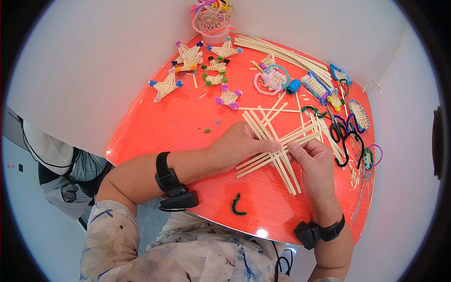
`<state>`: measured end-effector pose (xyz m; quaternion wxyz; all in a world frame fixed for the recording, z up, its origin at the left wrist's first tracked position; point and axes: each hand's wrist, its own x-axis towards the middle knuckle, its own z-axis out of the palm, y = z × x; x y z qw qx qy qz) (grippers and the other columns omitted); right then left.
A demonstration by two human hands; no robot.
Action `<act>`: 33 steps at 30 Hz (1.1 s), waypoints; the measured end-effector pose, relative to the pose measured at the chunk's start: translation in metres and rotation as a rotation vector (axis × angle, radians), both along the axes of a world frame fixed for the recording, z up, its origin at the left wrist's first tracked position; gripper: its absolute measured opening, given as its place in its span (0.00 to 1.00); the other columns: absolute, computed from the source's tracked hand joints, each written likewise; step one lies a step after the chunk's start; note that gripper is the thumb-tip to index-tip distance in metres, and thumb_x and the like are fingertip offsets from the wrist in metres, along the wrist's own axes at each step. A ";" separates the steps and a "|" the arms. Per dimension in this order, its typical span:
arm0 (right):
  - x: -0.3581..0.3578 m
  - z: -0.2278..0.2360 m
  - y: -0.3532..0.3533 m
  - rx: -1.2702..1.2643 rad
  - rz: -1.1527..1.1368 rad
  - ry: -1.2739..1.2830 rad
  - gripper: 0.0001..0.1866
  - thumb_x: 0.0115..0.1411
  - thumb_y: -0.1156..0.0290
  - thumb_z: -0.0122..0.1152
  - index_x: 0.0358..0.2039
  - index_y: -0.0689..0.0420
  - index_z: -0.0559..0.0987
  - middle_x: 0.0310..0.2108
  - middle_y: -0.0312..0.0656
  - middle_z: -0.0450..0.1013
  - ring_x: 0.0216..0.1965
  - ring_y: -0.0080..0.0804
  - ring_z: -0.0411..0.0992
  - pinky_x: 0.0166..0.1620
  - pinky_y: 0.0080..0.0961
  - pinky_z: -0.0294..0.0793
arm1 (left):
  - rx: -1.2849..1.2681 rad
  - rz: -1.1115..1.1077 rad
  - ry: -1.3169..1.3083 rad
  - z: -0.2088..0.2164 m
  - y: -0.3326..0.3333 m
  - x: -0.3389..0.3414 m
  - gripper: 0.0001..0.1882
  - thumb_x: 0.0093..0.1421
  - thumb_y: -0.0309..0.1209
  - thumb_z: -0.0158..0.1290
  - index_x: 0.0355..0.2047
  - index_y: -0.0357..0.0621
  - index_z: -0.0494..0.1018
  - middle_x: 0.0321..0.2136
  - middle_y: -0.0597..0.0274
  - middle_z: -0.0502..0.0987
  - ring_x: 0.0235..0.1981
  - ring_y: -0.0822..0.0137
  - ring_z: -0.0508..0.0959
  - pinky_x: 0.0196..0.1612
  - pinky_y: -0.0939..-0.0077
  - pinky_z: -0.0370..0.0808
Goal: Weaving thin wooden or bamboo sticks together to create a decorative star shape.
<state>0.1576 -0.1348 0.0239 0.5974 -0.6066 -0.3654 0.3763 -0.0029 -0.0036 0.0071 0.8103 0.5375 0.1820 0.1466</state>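
Observation:
Several flat pale strips, crossed and interlaced into a star-like weave [263, 126], are held above the red table between my two hands. My left hand [242, 145] pinches the weave near its crossing, thumb on top and fingers beneath. From the other side my right hand [314, 162] grips it with the thumb pressed over the strips close to the crossing. The strip ends fan out freely on all sides. Fingers under the weave are partly hidden. A short dark green pipe cleaner [237, 205] lies near the table's front edge.
Finished woven stars [167, 86] with fuzzy coloured tips lie at the far left. A bundle of long strips [286, 55] rests along the back edge. Black-handled scissors [336, 130], a blue spool [293, 86], pipe cleaners and small woven pieces crowd the right. A lacy basket [213, 26] stands behind.

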 end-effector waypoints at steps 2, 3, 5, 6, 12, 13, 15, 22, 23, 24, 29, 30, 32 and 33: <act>0.000 0.000 0.000 0.000 0.000 0.001 0.09 0.63 0.71 0.65 0.30 0.65 0.80 0.26 0.40 0.79 0.27 0.20 0.75 0.33 0.17 0.73 | 0.000 0.004 0.018 0.000 0.000 0.000 0.14 0.64 0.30 0.59 0.47 0.36 0.77 0.41 0.58 0.83 0.41 0.71 0.82 0.45 0.76 0.79; 0.000 0.000 0.000 -0.003 -0.006 -0.002 0.09 0.63 0.71 0.65 0.30 0.65 0.80 0.26 0.40 0.79 0.27 0.20 0.75 0.33 0.17 0.73 | 0.000 0.003 0.020 0.000 0.000 0.001 0.14 0.64 0.30 0.59 0.47 0.36 0.77 0.41 0.58 0.83 0.41 0.71 0.82 0.45 0.76 0.79; 0.000 0.000 0.000 -0.007 -0.011 -0.005 0.09 0.63 0.71 0.65 0.30 0.65 0.80 0.26 0.40 0.79 0.27 0.20 0.75 0.33 0.17 0.73 | -0.019 0.005 0.012 0.000 -0.001 0.001 0.14 0.64 0.30 0.59 0.47 0.36 0.77 0.41 0.58 0.83 0.40 0.71 0.82 0.45 0.76 0.79; -0.001 0.001 0.000 -0.006 -0.012 -0.009 0.09 0.63 0.72 0.65 0.30 0.64 0.80 0.26 0.40 0.79 0.27 0.20 0.75 0.33 0.17 0.73 | -0.019 0.006 0.011 0.000 -0.001 0.001 0.14 0.64 0.30 0.59 0.47 0.36 0.77 0.41 0.58 0.83 0.40 0.71 0.82 0.45 0.76 0.79; 0.000 0.000 0.000 0.000 -0.015 -0.019 0.09 0.63 0.72 0.65 0.30 0.65 0.81 0.25 0.40 0.79 0.27 0.20 0.75 0.33 0.17 0.73 | -0.021 0.055 -0.019 0.004 -0.004 0.003 0.10 0.63 0.30 0.60 0.41 0.36 0.80 0.35 0.57 0.84 0.33 0.71 0.83 0.36 0.78 0.81; -0.001 0.000 0.000 0.003 -0.015 -0.018 0.09 0.63 0.72 0.65 0.30 0.65 0.81 0.25 0.40 0.79 0.27 0.20 0.75 0.33 0.16 0.73 | -0.022 0.057 -0.016 0.002 -0.004 0.003 0.10 0.63 0.30 0.60 0.41 0.36 0.80 0.35 0.58 0.84 0.33 0.71 0.83 0.36 0.78 0.81; -0.001 0.000 0.000 0.003 -0.018 -0.013 0.09 0.63 0.72 0.65 0.30 0.65 0.81 0.25 0.40 0.79 0.27 0.20 0.75 0.32 0.16 0.73 | -0.023 0.060 -0.010 0.000 -0.003 0.003 0.10 0.63 0.30 0.60 0.41 0.36 0.80 0.35 0.58 0.84 0.33 0.72 0.83 0.36 0.78 0.81; -0.001 0.001 0.000 0.001 -0.019 -0.015 0.09 0.63 0.72 0.65 0.30 0.65 0.80 0.25 0.40 0.79 0.27 0.20 0.75 0.32 0.16 0.73 | -0.013 0.006 0.024 0.001 0.000 0.001 0.14 0.63 0.30 0.59 0.47 0.36 0.77 0.41 0.58 0.83 0.40 0.71 0.82 0.44 0.76 0.80; 0.000 0.001 0.000 0.001 -0.020 -0.015 0.09 0.63 0.72 0.65 0.30 0.65 0.80 0.25 0.40 0.79 0.27 0.20 0.75 0.32 0.16 0.73 | 0.001 -0.001 0.024 0.002 0.000 0.001 0.14 0.63 0.30 0.59 0.47 0.36 0.77 0.40 0.58 0.83 0.40 0.71 0.82 0.44 0.76 0.80; 0.002 0.001 0.000 -0.026 -0.006 -0.029 0.09 0.63 0.72 0.65 0.30 0.65 0.80 0.25 0.40 0.79 0.27 0.20 0.75 0.32 0.16 0.73 | 0.001 -0.002 0.024 0.003 0.000 0.000 0.14 0.63 0.30 0.59 0.47 0.36 0.77 0.40 0.58 0.83 0.40 0.71 0.82 0.44 0.76 0.80; 0.007 -0.001 0.002 -0.043 0.034 -0.048 0.09 0.63 0.71 0.65 0.31 0.64 0.80 0.26 0.41 0.79 0.26 0.19 0.74 0.32 0.17 0.73 | 0.187 -0.053 0.069 0.002 0.004 -0.001 0.16 0.60 0.28 0.62 0.48 0.36 0.77 0.40 0.59 0.83 0.39 0.72 0.82 0.43 0.77 0.80; 0.006 0.000 0.002 -0.049 0.042 -0.020 0.09 0.63 0.71 0.65 0.31 0.64 0.81 0.26 0.40 0.79 0.26 0.20 0.74 0.32 0.17 0.73 | 0.188 -0.052 0.070 0.002 0.004 -0.001 0.16 0.60 0.28 0.62 0.48 0.36 0.77 0.40 0.59 0.83 0.39 0.72 0.82 0.43 0.77 0.80; 0.005 0.000 0.002 -0.054 0.048 0.006 0.09 0.63 0.70 0.65 0.31 0.64 0.81 0.27 0.40 0.79 0.26 0.20 0.74 0.32 0.17 0.73 | 0.113 -0.031 0.078 0.002 0.004 -0.002 0.15 0.59 0.27 0.63 0.46 0.36 0.78 0.39 0.58 0.83 0.38 0.72 0.82 0.42 0.77 0.80; 0.006 -0.001 0.001 -0.052 0.052 -0.013 0.09 0.63 0.70 0.65 0.31 0.64 0.81 0.26 0.40 0.79 0.27 0.20 0.75 0.32 0.16 0.73 | 0.114 -0.032 0.075 0.004 0.004 -0.002 0.15 0.59 0.27 0.63 0.46 0.36 0.78 0.39 0.58 0.83 0.38 0.72 0.82 0.42 0.77 0.80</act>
